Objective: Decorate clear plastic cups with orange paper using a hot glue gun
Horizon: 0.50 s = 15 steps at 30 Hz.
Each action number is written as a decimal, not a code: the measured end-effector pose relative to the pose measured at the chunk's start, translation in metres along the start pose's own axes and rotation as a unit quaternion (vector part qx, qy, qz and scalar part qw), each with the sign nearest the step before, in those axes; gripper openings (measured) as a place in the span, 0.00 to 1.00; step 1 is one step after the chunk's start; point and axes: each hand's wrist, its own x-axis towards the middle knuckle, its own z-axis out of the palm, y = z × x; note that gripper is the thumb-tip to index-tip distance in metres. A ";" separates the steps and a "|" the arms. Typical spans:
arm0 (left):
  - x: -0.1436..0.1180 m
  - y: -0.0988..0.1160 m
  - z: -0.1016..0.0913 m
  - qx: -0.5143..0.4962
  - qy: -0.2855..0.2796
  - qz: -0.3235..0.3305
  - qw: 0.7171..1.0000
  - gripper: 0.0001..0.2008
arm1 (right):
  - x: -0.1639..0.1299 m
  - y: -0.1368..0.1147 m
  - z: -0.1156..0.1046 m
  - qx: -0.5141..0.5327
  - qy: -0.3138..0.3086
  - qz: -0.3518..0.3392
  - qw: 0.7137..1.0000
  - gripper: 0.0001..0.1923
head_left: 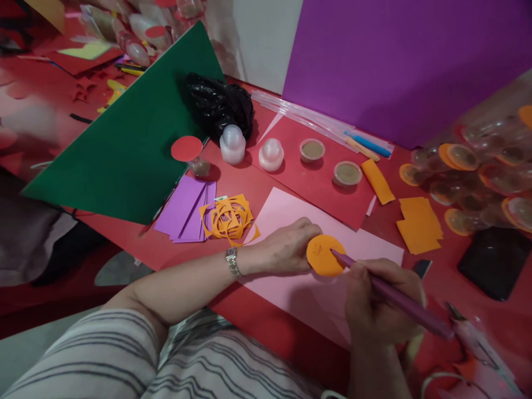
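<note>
Two hands work one orange disc point(325, 255): the left hand point(291, 246) pinches its edge. Right hand point(376, 302), fist closed, grips one purple pen point(394, 299), tip touching the disc.

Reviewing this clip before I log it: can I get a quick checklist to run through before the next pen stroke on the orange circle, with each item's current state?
1. Left hand steadies the orange circle: ok, its fingers rest on the circle's left edge.
2. Purple pen gripped in the right hand: ok.
3. Pen tip on the circle: ok, the tip meets its right part.
4. Circle backed by a flat sheet: ok, it sits over the pink paper.
5. Marks already drawn are legible: cannot tell, only faint lines show near the upper left.
6. Orange scrap cutouts out of the way: ok, they lie apart, left of the hand.
</note>
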 end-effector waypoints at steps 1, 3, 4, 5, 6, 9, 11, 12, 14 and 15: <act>0.000 0.000 -0.001 0.000 0.000 0.003 1.000 0.15 | -0.001 0.000 0.000 0.004 0.000 0.004 1.000 0.05; 0.000 0.001 -0.002 -0.002 0.001 0.008 1.000 0.15 | -0.002 -0.002 0.001 0.020 -0.007 0.005 1.000 0.05; -0.001 0.002 -0.002 -0.004 0.001 0.009 1.000 0.15 | -0.003 -0.002 0.001 0.034 -0.016 0.003 0.999 0.06; -0.001 0.002 -0.002 -0.006 0.002 0.008 1.000 0.15 | -0.004 -0.003 0.002 0.048 -0.027 0.000 0.998 0.06; -0.001 0.002 -0.002 -0.009 0.002 0.007 1.000 0.15 | -0.004 -0.003 0.002 0.060 -0.034 -0.002 0.998 0.07; -0.001 0.002 -0.002 -0.013 0.001 0.001 1.000 0.15 | -0.003 -0.002 0.002 0.068 -0.015 -0.005 0.998 0.06; -0.001 0.002 -0.002 -0.013 0.001 -0.001 1.000 0.16 | -0.002 -0.001 0.001 0.051 -0.002 0.002 0.999 0.06; 0.000 0.002 -0.002 -0.012 0.001 -0.002 1.000 0.16 | -0.001 -0.001 0.001 0.038 0.000 0.008 0.999 0.05; 0.000 0.001 -0.001 -0.012 0.003 -0.004 1.000 0.17 | 0.001 0.000 -0.001 0.016 0.006 0.010 1.000 0.05; -0.001 0.001 -0.001 -0.012 0.004 -0.004 1.000 0.17 | 0.001 0.000 -0.001 0.009 0.015 0.008 1.000 0.05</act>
